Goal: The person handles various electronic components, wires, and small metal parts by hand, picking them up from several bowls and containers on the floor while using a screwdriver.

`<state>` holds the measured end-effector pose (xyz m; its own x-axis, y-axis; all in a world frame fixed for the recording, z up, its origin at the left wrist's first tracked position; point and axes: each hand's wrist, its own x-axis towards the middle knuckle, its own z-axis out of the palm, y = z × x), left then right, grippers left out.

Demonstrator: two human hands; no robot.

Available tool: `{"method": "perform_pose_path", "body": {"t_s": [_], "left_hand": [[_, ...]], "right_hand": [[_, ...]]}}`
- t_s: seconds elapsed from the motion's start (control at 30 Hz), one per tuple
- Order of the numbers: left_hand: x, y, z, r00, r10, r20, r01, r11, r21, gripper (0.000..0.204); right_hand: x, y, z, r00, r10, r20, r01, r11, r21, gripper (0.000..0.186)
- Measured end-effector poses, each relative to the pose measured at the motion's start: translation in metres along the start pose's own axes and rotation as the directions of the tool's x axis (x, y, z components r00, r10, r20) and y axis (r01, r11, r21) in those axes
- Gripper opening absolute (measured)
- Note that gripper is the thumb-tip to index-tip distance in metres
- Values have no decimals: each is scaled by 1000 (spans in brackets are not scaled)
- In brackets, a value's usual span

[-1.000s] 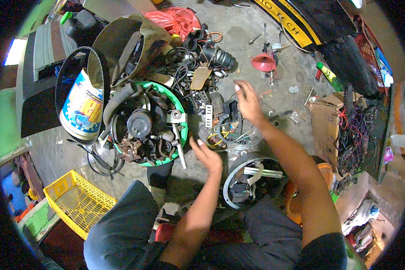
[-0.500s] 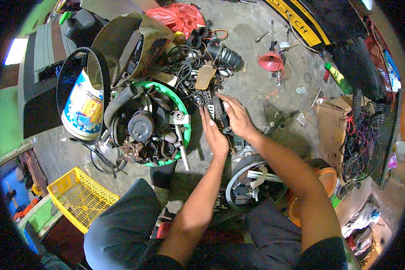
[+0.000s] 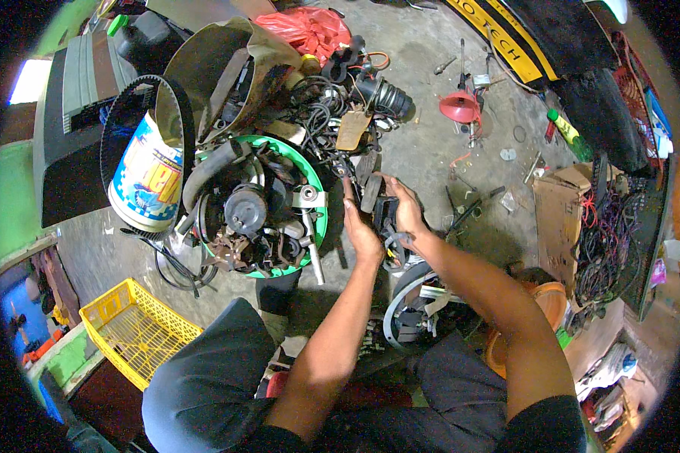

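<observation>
My left hand (image 3: 363, 238) has its fingers stretched away from me, palm turned toward a small cluster of dark parts. Opposite it, my right hand (image 3: 408, 211) is cupped with bent but uncurled fingers along the cluster's right side. Between the palms are a dark oval piece (image 3: 370, 192), a black block (image 3: 386, 212) and a loop of grey cable (image 3: 394, 248). Whether the hands bear their weight is not clear. Just beyond the fingertips lies a heap of cables (image 3: 326, 113) and small parts, with a tan flat piece (image 3: 353, 130) on top.
Left of my hands stands a green basin (image 3: 321, 226) heaped with metal parts. Beyond it are a white bucket (image 3: 145, 177) with a black belt and a yellow crate (image 3: 109, 309). A wheel-like ring (image 3: 391, 321) lies near my knees; a cardboard box (image 3: 555, 226) and red funnel (image 3: 459, 107) are rightward.
My hands have drawn slightly nearer to me, and the right fingers have bent more. The dark oval piece and grey cable loop now show between the palms. The view has shifted slightly.
</observation>
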<state>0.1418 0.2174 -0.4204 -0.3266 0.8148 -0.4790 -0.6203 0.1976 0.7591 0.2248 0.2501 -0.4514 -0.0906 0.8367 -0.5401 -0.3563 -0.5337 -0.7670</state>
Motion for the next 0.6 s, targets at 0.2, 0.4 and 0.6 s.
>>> {"method": "perform_pose_path", "body": {"t_s": [0.2,0.4,0.6], "left_hand": [[5,7,-4,988,-140,-63,135,989,-64,53],[11,-2,-3,975,-221,-24,206,941,-270,48],[6,13,14,944,-320,80,325,865,-383,42]], "right_hand": [[-4,7,-3,958,287,-22,-271,926,262,45],[-21,-19,-1,944,328,-30,-301,896,326,50],[-46,-58,5,999,46,14,-48,981,188,50]]}}
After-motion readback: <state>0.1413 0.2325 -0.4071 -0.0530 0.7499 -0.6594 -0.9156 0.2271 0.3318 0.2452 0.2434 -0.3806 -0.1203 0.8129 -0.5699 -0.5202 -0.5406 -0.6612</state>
